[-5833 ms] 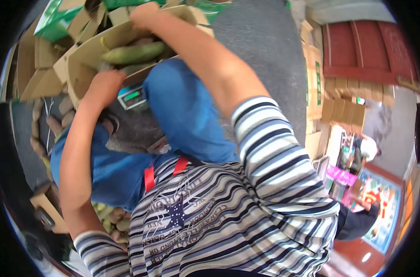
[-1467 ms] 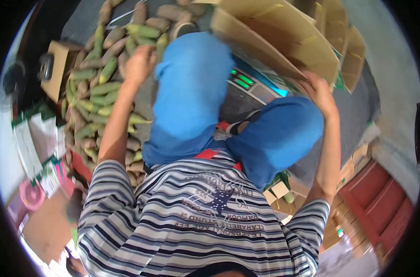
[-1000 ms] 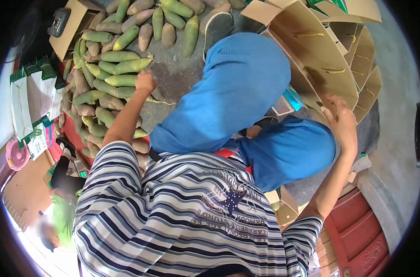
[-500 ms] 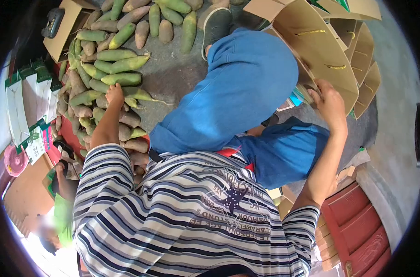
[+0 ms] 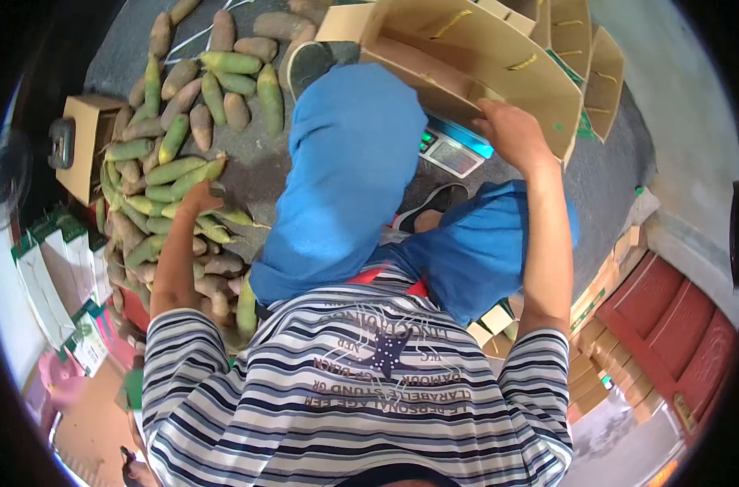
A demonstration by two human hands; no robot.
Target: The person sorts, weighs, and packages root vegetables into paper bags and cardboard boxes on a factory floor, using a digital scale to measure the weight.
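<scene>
My left hand [image 5: 197, 198] is closed round a green radish at the right edge of a pile of green radishes [image 5: 174, 170] and reddish-brown roots [image 5: 200, 127]. The held one is mostly hidden by my fingers. On the other side, my right hand [image 5: 515, 136] grips the near edge of an open cardboard box [image 5: 499, 53] with yellow cord handles. This box stands tilted beside a scale [image 5: 453, 154] with a lit green display, and partly hides it. Between my hands is my raised knee in blue trousers [image 5: 357, 130].
More open boxes [image 5: 605, 81] stand behind at the right. A small carton [image 5: 85, 150] and white-and-green packages [image 5: 40, 284] are at the left. A red wooden door [image 5: 670, 325] lies lower right. Part of another person [image 5: 138, 471] shows at bottom left.
The view has shifted, so the boxes and my knee appear further left and the pile lower. More of the scale shows. My left hand's fingers now curl round a radish; my right hand still holds the box edge.
</scene>
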